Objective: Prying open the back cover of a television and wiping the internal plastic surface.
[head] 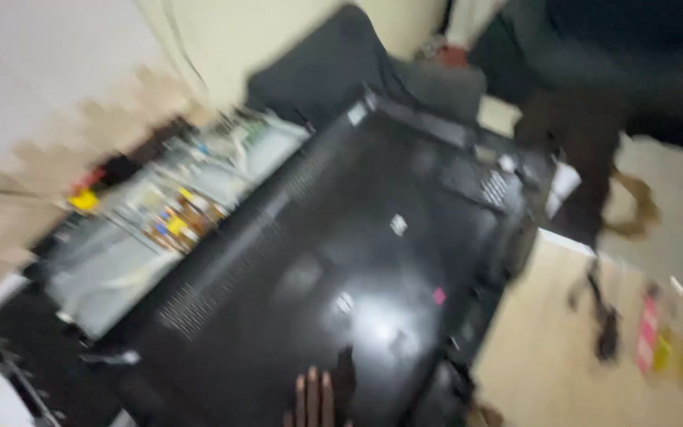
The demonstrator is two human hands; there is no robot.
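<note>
One hand [314, 399], grip flat and holding nothing, rests on a black panel [333, 261], seemingly on pale flooring [547, 364].

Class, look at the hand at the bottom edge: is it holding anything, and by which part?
Nothing is visibly gripped: the hand lies with fingers flat on the black back cover near its lower edge. Which hand it is cannot be told.

The back cover [341, 261] looks like glossy black plastic, the panel [120, 261] beside it dull grey metal, the floor [547, 348] pale smooth wood.

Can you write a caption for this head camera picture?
Blurred view: fingers of one hand rest on a big black back cover lifted beside exposed circuit boards.
</note>
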